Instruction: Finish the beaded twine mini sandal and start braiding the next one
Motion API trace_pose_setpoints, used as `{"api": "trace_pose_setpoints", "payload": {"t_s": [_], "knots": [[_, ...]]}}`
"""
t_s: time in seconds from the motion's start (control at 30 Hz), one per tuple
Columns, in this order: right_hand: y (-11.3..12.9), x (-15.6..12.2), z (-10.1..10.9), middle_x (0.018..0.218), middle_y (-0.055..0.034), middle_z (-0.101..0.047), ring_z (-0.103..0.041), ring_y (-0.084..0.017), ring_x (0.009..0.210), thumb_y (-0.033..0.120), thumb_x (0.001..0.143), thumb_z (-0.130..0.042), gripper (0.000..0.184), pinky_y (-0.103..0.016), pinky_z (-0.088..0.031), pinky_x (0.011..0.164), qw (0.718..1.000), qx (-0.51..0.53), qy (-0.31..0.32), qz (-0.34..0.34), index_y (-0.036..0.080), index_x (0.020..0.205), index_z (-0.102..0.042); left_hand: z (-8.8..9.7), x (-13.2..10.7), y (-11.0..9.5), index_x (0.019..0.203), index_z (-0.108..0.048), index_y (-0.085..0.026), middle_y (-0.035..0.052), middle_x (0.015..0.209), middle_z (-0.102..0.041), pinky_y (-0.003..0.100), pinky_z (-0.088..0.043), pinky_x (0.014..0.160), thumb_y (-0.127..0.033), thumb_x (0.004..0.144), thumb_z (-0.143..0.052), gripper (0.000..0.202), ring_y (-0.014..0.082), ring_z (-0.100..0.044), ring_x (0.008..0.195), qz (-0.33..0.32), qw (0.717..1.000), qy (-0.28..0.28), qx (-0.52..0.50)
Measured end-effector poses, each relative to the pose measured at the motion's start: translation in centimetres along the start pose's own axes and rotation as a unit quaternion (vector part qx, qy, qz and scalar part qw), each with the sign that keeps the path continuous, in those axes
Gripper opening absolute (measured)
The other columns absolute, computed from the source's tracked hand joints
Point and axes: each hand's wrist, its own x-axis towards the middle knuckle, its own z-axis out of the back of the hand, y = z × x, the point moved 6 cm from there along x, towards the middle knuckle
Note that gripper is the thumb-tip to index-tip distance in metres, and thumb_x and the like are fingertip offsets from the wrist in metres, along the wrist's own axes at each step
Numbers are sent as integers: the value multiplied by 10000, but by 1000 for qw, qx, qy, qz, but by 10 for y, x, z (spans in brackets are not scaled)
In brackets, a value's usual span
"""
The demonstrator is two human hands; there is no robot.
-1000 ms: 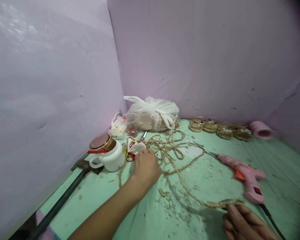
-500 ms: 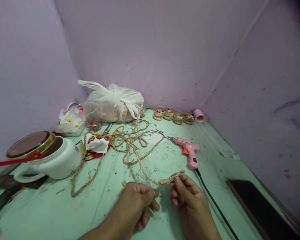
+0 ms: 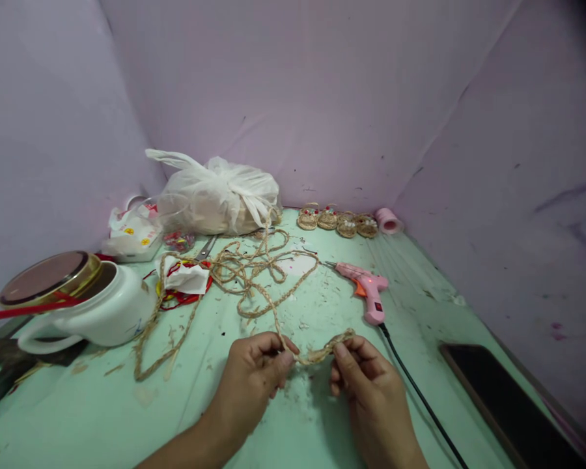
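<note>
A long braided straw cord (image 3: 300, 281) lies in loose loops over the table, and its near end comes up between my two hands. My left hand (image 3: 256, 371) is closed, pinching the cord between thumb and fingers. At the cord's thicker end, a coiled straw piece (image 3: 339, 340) is gripped between the thumb and fingers of my right hand (image 3: 368, 384). A short stretch of cord spans the gap between the hands. Beyond my right hand lies a pink glue gun (image 3: 368, 286) with a small red light lit, its nozzle towards the cord loops.
A white enamel pot (image 3: 120, 312) with its lid (image 3: 46, 277) tilted stands left, beside a hammer-like tool (image 3: 10, 371). Behind are a white plastic bag (image 3: 219, 195), scissors (image 3: 206, 249), small woven straw pieces (image 3: 327, 220) and a pink spool (image 3: 388, 221). A phone (image 3: 502, 397) lies right.
My left hand has moved up and taken hold of the cord, which it was apart from before. My right hand keeps its grip on the coiled end.
</note>
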Motion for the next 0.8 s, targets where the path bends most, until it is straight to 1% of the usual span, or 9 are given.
{"api": "trace_pose_setpoints", "payload": {"t_s": [0.1,0.23,0.33,0.43,0.53,0.63,0.7,0.8], "knots": [[1,1,-1,582,55,-508,-447,-65,441,318,664,-720,206,-173,-379,399,999,-24,26,17,164,700,-588,1,2,-6,707,-580,-133,-55,439,-422,197,-224,398,-437,624,-627,318,61,-316,394,-22,999,21,26],[1,1,-3,587,50,-500,-422,-66,445,316,681,-698,192,-182,-372,409,996,-52,62,24,162,703,-584,-1,3,-13,692,-571,-141,-64,461,-390,193,-222,404,-391,663,-607,255,56,-306,410,-50,996,65,43],[1,1,-6,621,38,-517,-432,-76,480,315,695,-682,181,-185,-388,426,993,-78,86,26,165,727,-585,-1,2,-16,681,-587,-134,-52,489,-425,184,-247,398,-354,658,-616,223,50,-323,417,-63,994,77,46],[2,0,-10,632,25,-527,-448,-88,509,324,708,-668,184,-190,-403,437,989,-94,107,29,161,722,-582,-3,3,-14,703,-597,-130,-35,506,-486,188,-327,382,-337,604,-661,238,65,-398,410,-35,996,81,14],[2,0,-13,593,31,-519,-455,-85,489,342,694,-680,211,-195,-410,439,988,-91,123,22,159,691,-575,-2,4,-11,686,-575,-139,-35,477,-511,211,-391,363,-313,540,-710,265,91,-460,386,-4,997,66,-28],[-2,-1,-15,575,28,-540,-496,-92,494,351,673,-702,231,-206,-433,463,988,-79,134,-3,158,682,-576,-2,5,-12,631,-591,-120,-16,459,-529,222,-425,375,-296,547,-702,224,99,-488,385,-2,997,66,-27],[-4,-1,-15,576,17,-564,-524,-103,516,349,661,-716,238,-213,-450,483,988,-72,138,-16,154,679,-581,-1,5,-14,621,-632,-98,-2,488,-535,215,-423,369,-285,577,-675,197,95,-492,392,-18,997,73,-5],[-8,-3,-16,580,4,-594,-542,-106,533,340,655,-729,239,-215,-461,508,987,-58,145,-32,146,681,-593,-1,5,-18,605,-674,-88,3,571,-527,182,-367,340,-258,615,-648,172,59,-459,380,-64,994,87,31]]}}
